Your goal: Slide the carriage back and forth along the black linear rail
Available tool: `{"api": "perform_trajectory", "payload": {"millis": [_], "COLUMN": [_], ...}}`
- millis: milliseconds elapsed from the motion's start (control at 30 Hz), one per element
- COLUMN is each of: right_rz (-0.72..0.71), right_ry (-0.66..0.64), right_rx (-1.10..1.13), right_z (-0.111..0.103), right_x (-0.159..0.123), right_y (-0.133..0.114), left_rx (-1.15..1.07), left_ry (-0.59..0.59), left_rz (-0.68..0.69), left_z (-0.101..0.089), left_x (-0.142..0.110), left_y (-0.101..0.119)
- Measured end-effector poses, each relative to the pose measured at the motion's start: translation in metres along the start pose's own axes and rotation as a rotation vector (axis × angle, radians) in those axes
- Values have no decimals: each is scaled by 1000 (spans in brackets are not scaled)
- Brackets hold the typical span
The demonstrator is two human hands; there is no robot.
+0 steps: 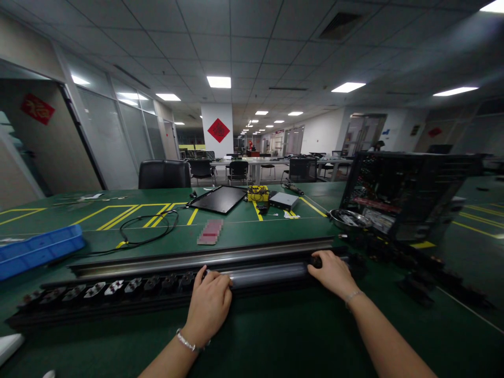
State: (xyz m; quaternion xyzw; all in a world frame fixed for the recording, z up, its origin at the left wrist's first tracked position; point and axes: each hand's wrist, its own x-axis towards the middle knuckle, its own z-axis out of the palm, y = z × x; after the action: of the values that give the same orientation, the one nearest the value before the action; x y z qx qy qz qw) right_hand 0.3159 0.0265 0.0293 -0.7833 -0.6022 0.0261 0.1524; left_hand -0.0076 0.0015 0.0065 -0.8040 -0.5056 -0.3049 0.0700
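Observation:
A long black power strip housing (268,277) lies across the green table in front of me, with a row of black and pale socket modules (114,287) set in its left half. My left hand (210,296) rests on the housing at the right end of that row, fingers bent and closed over something they mostly hide. Near the housing's right end, my right hand (334,273) pinches a small black socket module (316,261) between thumb and fingers. Behind the housing, a long metal-faced rail (197,258) runs parallel to it.
A blue bin (39,249) stands at left, near a looped black cable (147,231). Farther back are a black panel (218,199), a yellow box (258,193) and a grey box (283,200). A metal bowl (348,218), an open computer case (397,194) and loose black parts (421,283) occupy the right.

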Motion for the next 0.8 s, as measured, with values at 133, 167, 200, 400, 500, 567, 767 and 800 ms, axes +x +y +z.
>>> {"api": "perform_trajectory", "payload": {"millis": [133,167,200,400,500,567,767,800], "right_rz": [-2,-3,-5,-16,-24,-24,-23,-22], "right_ry": [-4,-2,0,32,52,54,60,60], "right_rx": [-6,-7,-7,1,10,15,27,31], "right_z": [0,0,0,4,5,4,4,4], "right_x": [1,1,2,2,2,2,2,2], "right_y": [2,2,2,5,5,5,6,7], "left_rx": [-3,-3,-4,-14,-20,-24,-17,-15], "left_ry": [1,1,3,8,10,7,-3,-5], "left_rz": [-4,-4,-3,0,0,0,-14,-16], "left_z": [0,0,0,1,2,2,1,2], "left_x": [0,0,0,0,0,0,0,0], "left_y": [0,0,0,-1,-1,-1,-1,-1]}}
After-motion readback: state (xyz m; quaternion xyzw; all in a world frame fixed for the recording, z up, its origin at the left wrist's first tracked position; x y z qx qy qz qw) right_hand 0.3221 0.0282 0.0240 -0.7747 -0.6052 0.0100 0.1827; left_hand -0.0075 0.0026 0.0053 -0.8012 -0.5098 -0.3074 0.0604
